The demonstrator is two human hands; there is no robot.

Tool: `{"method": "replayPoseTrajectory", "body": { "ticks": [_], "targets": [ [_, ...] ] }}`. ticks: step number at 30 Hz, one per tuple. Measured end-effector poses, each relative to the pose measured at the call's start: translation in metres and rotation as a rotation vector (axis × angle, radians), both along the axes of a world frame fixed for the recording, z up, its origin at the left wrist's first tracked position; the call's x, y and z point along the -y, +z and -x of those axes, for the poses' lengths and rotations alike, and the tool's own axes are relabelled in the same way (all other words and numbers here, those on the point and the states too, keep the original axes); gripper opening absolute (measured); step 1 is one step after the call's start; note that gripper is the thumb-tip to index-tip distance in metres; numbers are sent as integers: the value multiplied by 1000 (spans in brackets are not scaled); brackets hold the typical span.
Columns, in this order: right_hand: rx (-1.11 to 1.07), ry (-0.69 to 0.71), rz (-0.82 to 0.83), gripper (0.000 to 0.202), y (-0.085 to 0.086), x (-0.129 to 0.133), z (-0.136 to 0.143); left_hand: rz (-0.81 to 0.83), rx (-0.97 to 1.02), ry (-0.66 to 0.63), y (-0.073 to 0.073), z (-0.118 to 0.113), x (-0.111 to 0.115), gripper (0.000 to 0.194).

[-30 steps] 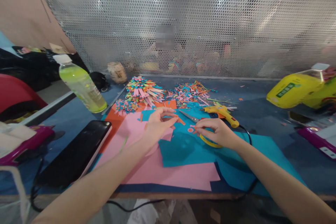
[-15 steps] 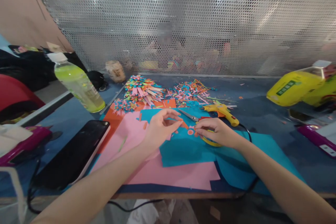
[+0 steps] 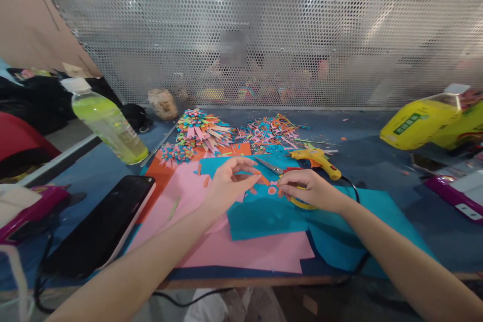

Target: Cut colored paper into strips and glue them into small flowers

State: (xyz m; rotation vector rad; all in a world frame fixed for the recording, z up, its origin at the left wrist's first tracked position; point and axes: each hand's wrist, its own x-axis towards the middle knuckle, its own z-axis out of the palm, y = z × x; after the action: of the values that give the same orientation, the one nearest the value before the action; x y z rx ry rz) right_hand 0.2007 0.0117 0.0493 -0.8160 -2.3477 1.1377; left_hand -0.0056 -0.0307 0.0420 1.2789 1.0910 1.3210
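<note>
two hands (image 3: 229,181) (image 3: 308,186) — left pinches one orange strip (image 3: 265,180)

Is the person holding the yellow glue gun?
No, the yellow glue gun lies beyond the right hand, with no hand around it.

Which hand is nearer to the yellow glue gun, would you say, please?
Right. The right hand is just on the near side of the yellow glue gun; the left hand is farther off to its left, beyond the scissors.
</note>
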Motion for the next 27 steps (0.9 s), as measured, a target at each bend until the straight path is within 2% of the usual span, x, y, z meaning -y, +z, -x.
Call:
{"method": "replayPoseTrajectory", "body": {
  "ticks": [10, 17, 27],
  "targets": [
    [-19, 4, 7, 27, 2, 1, 0, 33, 100, -54, -1, -4, 1, 53],
    [-11, 27, -15, 27, 3, 1, 0, 59, 56, -148, -1, -4, 2, 47],
    [-4, 19, -37, 26, 2, 1, -1, 98, -64, -111, 9, -6, 7, 38]
  ]
}}
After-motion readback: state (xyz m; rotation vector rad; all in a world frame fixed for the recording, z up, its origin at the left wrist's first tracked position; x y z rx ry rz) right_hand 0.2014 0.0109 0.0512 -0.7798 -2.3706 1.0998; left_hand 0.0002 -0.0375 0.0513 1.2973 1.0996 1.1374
